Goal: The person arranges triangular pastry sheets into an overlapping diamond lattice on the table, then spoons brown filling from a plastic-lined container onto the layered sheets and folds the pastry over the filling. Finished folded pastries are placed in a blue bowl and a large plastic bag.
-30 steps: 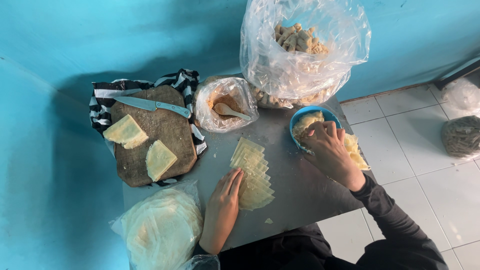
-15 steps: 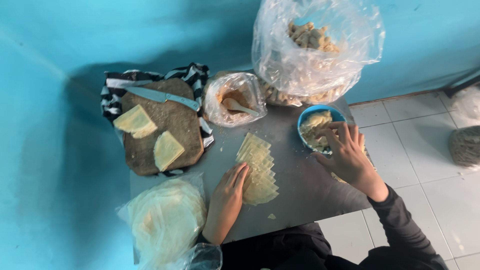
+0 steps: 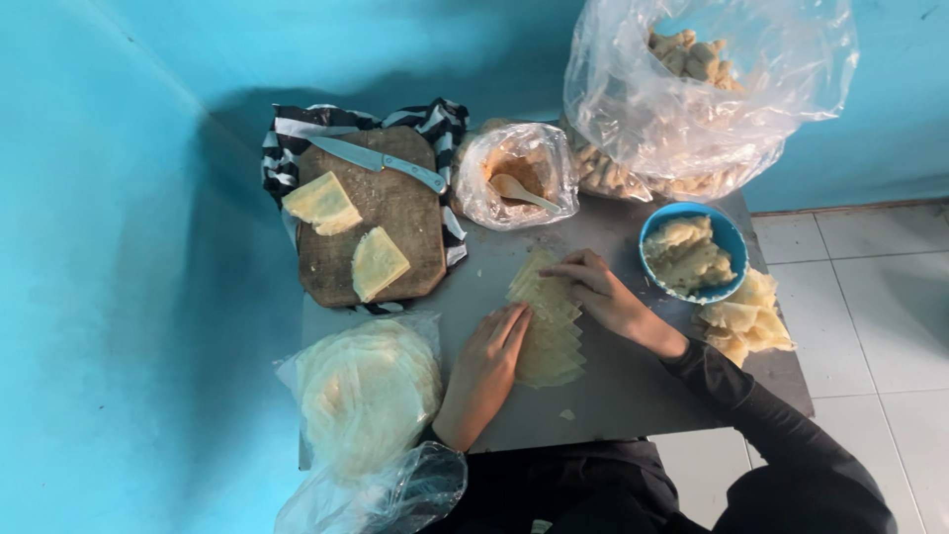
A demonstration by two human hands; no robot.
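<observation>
The left hand (image 3: pixel 491 348) lies flat, palm down, fingers together and stretched forward. The right hand (image 3: pixel 598 292) reaches in just beside it, fingers curled, dark sleeve bent at the elbow.

Head cam, steep top-down, mid-range over grey table (image 3: pixel 633 386).

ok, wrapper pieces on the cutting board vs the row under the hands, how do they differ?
The two pieces on the cutting board lie apart, untouched; the row of wrappers overlaps in a line on the grey table. The left hand and right hand rest on the row, and no hand is at the board. Both are thin, pale yellow sheets.
</observation>
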